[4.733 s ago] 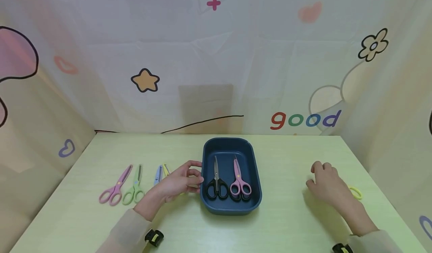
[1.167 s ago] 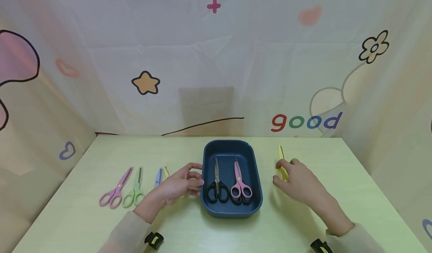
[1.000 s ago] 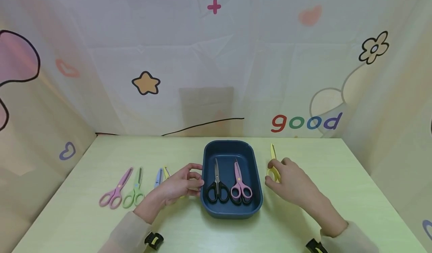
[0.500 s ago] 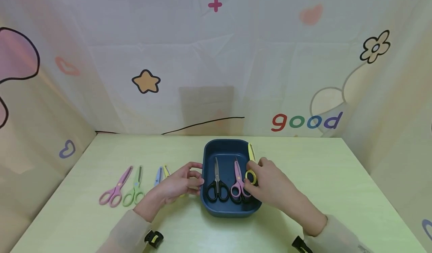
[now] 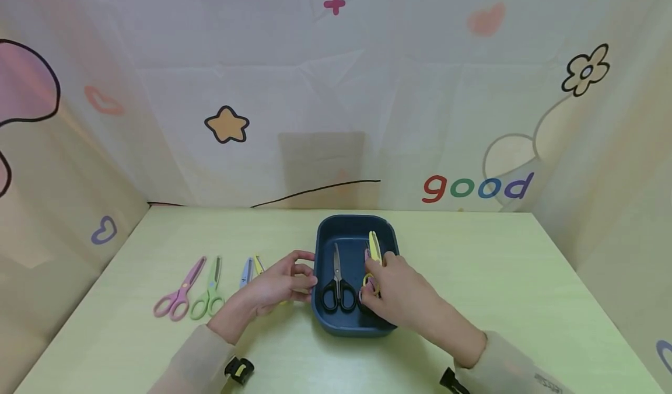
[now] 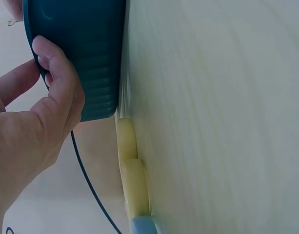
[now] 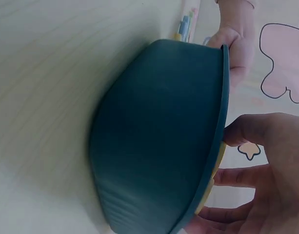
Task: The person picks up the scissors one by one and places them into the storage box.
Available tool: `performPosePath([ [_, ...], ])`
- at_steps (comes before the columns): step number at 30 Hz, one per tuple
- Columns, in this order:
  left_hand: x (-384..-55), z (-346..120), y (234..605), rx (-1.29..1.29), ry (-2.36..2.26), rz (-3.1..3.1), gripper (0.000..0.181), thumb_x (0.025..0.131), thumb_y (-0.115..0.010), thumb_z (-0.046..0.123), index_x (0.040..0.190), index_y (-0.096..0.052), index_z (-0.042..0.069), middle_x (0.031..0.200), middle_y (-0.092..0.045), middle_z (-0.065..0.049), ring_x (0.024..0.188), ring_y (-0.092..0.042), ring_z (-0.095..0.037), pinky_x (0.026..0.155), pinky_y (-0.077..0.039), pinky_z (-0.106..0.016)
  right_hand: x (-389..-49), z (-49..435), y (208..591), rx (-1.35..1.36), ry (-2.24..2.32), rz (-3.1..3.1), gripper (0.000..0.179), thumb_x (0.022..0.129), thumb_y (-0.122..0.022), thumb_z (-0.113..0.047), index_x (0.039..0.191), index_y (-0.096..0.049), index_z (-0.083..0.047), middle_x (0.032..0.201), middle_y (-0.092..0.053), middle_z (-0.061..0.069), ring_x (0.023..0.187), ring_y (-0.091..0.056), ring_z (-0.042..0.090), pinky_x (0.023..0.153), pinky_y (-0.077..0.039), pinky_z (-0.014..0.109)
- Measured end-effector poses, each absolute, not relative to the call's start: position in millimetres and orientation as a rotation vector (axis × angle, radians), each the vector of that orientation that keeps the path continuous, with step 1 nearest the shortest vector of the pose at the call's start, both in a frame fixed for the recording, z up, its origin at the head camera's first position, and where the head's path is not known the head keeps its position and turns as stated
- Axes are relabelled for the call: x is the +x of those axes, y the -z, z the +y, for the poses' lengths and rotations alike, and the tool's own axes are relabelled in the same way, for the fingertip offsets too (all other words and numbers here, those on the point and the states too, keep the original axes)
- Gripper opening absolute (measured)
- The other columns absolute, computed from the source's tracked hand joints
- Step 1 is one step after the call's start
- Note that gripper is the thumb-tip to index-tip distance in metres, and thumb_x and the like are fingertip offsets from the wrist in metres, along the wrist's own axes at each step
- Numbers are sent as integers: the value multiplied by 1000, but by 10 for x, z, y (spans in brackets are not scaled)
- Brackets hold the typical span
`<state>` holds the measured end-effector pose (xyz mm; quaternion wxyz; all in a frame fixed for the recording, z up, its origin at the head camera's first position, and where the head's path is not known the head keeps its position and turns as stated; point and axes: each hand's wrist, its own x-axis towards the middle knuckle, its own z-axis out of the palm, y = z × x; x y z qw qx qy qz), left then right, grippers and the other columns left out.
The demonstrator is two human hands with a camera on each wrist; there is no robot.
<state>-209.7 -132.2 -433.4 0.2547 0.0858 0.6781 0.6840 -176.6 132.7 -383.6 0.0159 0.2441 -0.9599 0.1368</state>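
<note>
My right hand [image 5: 401, 292] pinches yellow-handled scissors [image 5: 374, 245] over the right part of a dark blue tray [image 5: 357, 327], blades pointing away from me. Pink scissors [image 5: 367, 255] lie beneath, mostly covered by that hand. Black-handled scissors [image 5: 338, 286] lie in the tray's left half. My left hand [image 5: 280, 283] holds the tray's left rim; in the left wrist view its fingers [image 6: 56, 63] sit against the outer wall by the rim. The right wrist view shows yellow edges of the scissors [image 7: 212, 170] just past the rim, beside my fingers.
Left of the tray, purple scissors [image 5: 181, 292] and green scissors [image 5: 210, 292] lie on the table [image 5: 472, 242]. Blue scissors [image 5: 246, 271] and another yellow pair [image 5: 259, 264] are partly hidden behind my left hand. A printed curtain [image 5: 420, 90] hangs behind the table.
My right hand has taken up the yellow scissors from the right side of the table and carried them left, over the tray. My left hand has stayed at the rim.
</note>
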Motion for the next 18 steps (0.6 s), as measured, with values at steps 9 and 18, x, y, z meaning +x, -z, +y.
performPosePath([
  [9,-2090,-1320,4343,232,-1861,1836,53,102,-59,-1,147,-32,-2,103,-52,-12,84,-62,-21,80,-57,-35,-1789,1220,3963,771,-317,-3039,23,92,-75,-25,102,-65,-6,85,-55,13,76,-51,26,58,-49,36],
  [18,-2090,-1304,4339,234,-1862,1833,53,101,-59,-1,146,-31,-3,102,-52,-11,83,-61,-20,79,-57,-34,-1799,1192,4074,776,-217,-3055,27,92,-75,-26,106,-68,-3,92,-61,21,77,-57,31,61,-54,42],
])
